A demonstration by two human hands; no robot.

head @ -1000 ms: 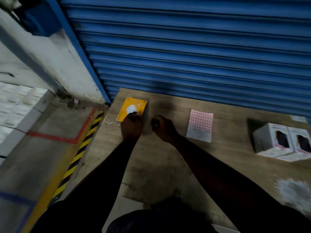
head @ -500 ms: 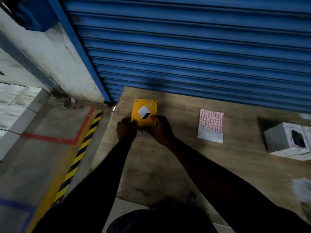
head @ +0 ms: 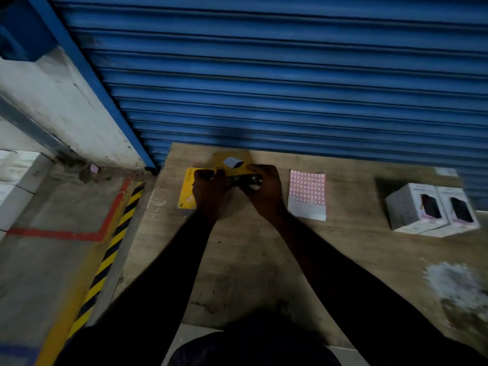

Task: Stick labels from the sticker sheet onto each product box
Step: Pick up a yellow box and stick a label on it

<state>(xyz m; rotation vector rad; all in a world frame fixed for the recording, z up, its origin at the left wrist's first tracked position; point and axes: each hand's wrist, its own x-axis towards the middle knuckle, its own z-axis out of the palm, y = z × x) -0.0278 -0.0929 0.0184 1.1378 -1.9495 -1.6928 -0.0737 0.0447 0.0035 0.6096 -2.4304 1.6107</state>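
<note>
Yellow box (head: pixel 232 163) in curled grip of left hand (head: pixel 208 187) and right hand (head: pixel 265 190), sticker sheet (head: pixel 307 194) just beside.

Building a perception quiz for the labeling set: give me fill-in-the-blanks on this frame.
1. The box held between the left hand and the right hand is ___.
2. The sticker sheet lies on the table to the right hand's ___.
3. ___ white boxes stand side by side at the table's right end.
4. The shutter behind the table is ___.
Missing: yellow; right; two; blue.
</note>
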